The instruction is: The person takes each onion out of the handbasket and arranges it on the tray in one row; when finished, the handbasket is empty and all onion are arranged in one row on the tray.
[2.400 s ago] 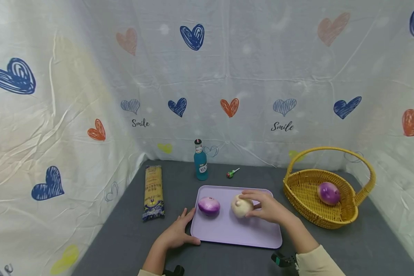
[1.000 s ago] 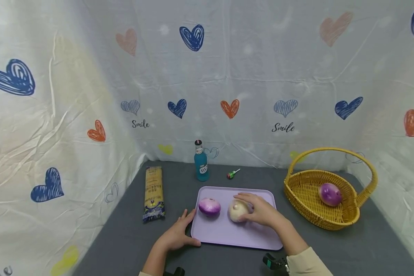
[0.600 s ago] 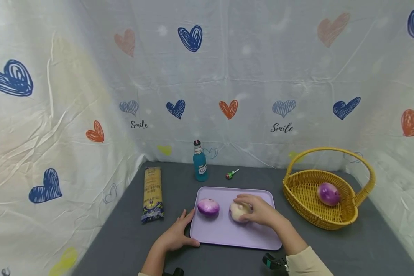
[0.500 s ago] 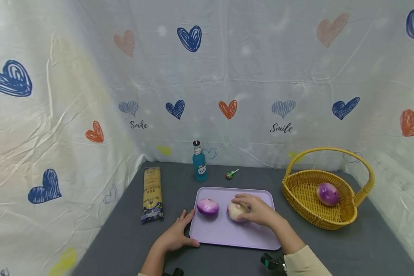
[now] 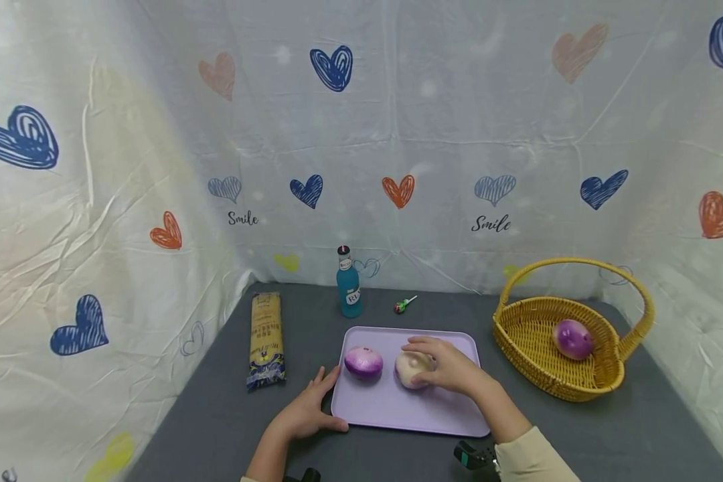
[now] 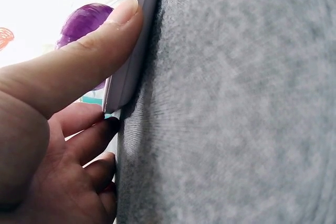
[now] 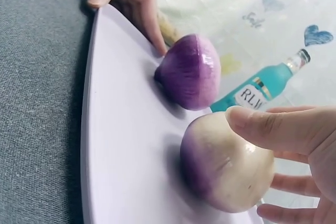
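In the head view my right hand [image 5: 442, 365] holds a white and purple turnip [image 5: 411, 369] at the right of the pale lilac tray [image 5: 391, 412]. Its thumb and fingers lie around the turnip's right side, and the right wrist view shows purple on the side toward the tray. Left of it, a glossy purple onion [image 5: 363, 362] lies on the same tray. My left hand [image 5: 306, 408] holds the tray's near left corner. From the left wrist view, its thumb [image 6: 105, 35] lies along the near edge while the fingers bend at the left side.
A yellow wicker basket [image 5: 533, 375] with a tall handle stands at the right, a purple onion [image 5: 573, 339] inside. Behind the tray are a blue bottle [image 5: 349, 284] and a lollipop [image 5: 404, 304]. A yellow packet [image 5: 266, 341] lies at the left.
My right hand has shifted a little left over the tray, with the turnip, which has turned so that its nub no longer faces up plainly. My left hand has stayed at the corner.
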`<state>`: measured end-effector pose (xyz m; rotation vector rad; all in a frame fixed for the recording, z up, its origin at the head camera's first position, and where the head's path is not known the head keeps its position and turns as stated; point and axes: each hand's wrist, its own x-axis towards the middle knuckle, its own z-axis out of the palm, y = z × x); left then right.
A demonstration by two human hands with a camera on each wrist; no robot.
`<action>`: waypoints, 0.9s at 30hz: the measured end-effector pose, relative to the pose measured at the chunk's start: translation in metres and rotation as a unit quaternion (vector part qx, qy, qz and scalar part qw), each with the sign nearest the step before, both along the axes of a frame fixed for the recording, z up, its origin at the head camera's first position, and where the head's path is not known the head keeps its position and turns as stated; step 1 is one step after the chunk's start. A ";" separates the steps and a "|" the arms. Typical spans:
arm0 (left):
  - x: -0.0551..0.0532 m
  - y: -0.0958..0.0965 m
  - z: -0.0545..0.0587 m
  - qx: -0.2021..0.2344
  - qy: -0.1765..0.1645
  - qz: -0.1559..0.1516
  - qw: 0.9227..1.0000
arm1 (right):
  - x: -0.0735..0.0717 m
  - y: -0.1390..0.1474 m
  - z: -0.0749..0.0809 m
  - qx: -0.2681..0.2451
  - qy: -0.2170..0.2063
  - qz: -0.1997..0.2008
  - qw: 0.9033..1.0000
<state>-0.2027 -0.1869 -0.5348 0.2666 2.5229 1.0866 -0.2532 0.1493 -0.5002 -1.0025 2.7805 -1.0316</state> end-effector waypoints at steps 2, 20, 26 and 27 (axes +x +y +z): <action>-0.001 0.000 -0.001 0.000 -0.001 0.000 1.000 | 0.001 0.001 0.003 0.002 0.002 0.001 1.000; 0.001 -0.001 0.000 -0.003 0.004 0.005 1.000 | -0.004 0.041 0.036 0.007 0.040 -0.015 0.999; 0.002 0.001 0.000 -0.007 -0.001 0.007 1.000 | -0.003 0.059 0.040 0.016 0.057 -0.039 0.997; 0.002 0.001 0.000 -0.007 -0.002 0.006 1.000 | -0.003 0.062 0.041 0.019 0.060 -0.043 0.997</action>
